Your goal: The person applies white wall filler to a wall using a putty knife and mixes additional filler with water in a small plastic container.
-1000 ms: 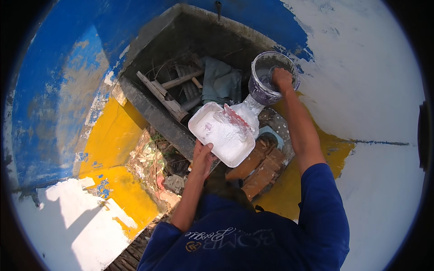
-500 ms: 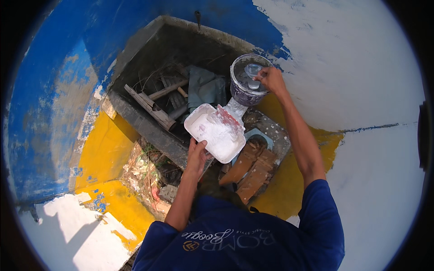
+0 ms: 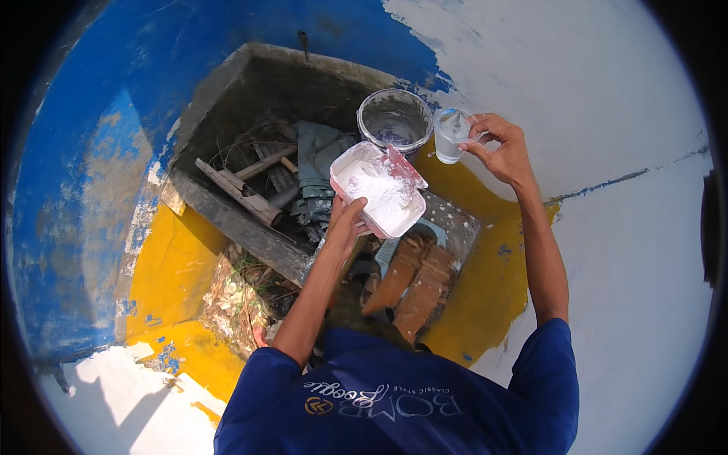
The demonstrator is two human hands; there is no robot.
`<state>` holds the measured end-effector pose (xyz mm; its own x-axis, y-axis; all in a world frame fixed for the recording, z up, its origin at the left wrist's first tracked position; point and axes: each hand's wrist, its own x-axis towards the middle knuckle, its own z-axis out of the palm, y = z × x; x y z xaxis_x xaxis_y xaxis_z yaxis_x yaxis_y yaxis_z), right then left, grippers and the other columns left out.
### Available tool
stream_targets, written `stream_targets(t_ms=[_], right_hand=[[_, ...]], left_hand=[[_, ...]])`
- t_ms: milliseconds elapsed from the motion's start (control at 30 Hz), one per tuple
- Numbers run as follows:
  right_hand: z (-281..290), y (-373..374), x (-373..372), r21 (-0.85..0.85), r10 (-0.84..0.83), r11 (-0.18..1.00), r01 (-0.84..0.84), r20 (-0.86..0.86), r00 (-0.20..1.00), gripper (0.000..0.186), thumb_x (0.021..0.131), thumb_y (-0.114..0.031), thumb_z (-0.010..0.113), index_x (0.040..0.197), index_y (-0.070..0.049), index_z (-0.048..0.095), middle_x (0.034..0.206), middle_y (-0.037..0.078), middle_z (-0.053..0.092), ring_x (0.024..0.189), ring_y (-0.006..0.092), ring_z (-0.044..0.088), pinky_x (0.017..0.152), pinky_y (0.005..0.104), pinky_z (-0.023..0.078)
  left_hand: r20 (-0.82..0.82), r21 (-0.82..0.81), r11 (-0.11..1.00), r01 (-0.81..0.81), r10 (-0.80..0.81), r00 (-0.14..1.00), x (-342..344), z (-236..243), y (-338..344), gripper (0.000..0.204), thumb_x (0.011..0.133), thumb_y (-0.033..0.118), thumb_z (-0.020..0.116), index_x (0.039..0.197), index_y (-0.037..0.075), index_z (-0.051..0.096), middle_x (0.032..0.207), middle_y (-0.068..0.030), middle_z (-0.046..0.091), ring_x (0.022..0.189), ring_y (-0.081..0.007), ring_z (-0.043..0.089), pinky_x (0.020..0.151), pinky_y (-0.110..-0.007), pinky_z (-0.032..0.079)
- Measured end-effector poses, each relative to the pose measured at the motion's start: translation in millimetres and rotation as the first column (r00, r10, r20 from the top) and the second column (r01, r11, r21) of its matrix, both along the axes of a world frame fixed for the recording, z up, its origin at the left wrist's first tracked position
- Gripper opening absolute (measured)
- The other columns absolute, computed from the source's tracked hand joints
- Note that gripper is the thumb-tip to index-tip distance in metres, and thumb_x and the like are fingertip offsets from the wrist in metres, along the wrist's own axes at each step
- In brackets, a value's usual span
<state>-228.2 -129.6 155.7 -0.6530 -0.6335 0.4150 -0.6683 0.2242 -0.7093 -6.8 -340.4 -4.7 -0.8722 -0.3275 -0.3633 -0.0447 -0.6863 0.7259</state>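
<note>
My left hand (image 3: 348,222) grips the near left side of a rectangular plastic tub (image 3: 409,220), thumb over its rim. White powder (image 3: 375,186) fills much of the tub, and a reddish, powder-coated scraper (image 3: 404,168) lies against its far right side. Between thumb and fingers, my right hand (image 3: 497,148) holds a clear plastic cup (image 3: 449,136) by its right side, with what looks like water in it. The cup is up beside the round bucket (image 3: 362,125), which holds greyish liquid and stands just beyond the tub.
A concrete basin (image 3: 227,205) at the left contains wood pieces (image 3: 239,193) and a grey-green sheet (image 3: 315,155). Broken brown tiles (image 3: 417,292) lie below the tub. Debris (image 3: 235,303) sits by the basin's near wall. Blue, yellow and white painted walls (image 3: 607,250) curve around.
My right hand has lifted the cup out of the bucket and moved it to the right. The tub in my left hand has shifted slightly farther away, closer to the bucket.
</note>
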Motion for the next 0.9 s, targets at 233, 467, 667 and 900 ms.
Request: stream_targets(t_ms=[233,467,667,900], right_hand=[[14.3,55.1,67.7,0.484,0.043,0.875,-0.014,-0.049,0.998,0.03,0.069,-0.026,0.084,0.079,-0.004,0.067,0.085,0.013,0.069,0.076,0.0312,0.064,0.066,0.0377,0.049],[8.0,82.1,102.1,0.694,0.119,0.719,-0.043,-0.062,0.991,0.032,0.067,-0.036,0.081,0.075,-0.006,0.073,0.072,0.017,0.065,0.072,0.0366,0.063,0.064,0.0443,0.048],[19.4,96.6,111.4,0.653,0.121,0.756,-0.04,-0.08,0.989,0.034,0.065,-0.037,0.083,0.075,-0.006,0.074,0.065,0.017,0.062,0.067,0.0377,0.061,0.061,0.0447,0.047],[38.4,99.7,116.9,0.741,0.079,0.672,-0.007,-0.062,0.995,0.031,0.06,-0.026,0.085,0.072,-0.001,0.072,0.076,0.015,0.069,0.068,0.0348,0.065,0.062,0.0402,0.051]], left_hand=[[0.002,-0.015,0.992,0.125,-0.125,0.992,-4.7,-4.9,39.8,0.074,0.088,0.023,0.065,0.146,0.008,0.022,0.14,-0.0168,0.043,0.126,-0.034,0.05,0.094,-0.054,0.051],[0.046,0.03,0.984,0.178,-0.179,0.983,9.8,-22.9,82.4,0.071,0.086,0.021,0.068,0.14,0.008,0.025,0.131,-0.0155,0.05,0.117,-0.0282,0.055,0.088,-0.047,0.052],[0.03,0.013,0.982,0.189,-0.19,0.981,20.0,-26.3,100.1,0.071,0.086,0.02,0.069,0.14,0.008,0.026,0.13,-0.0152,0.05,0.117,-0.028,0.056,0.087,-0.046,0.054],[-0.001,0.041,0.976,0.215,-0.215,0.977,22.0,-32.4,106.7,0.072,0.086,0.019,0.068,0.142,0.007,0.024,0.132,-0.0154,0.049,0.116,-0.0286,0.057,0.088,-0.046,0.055]])
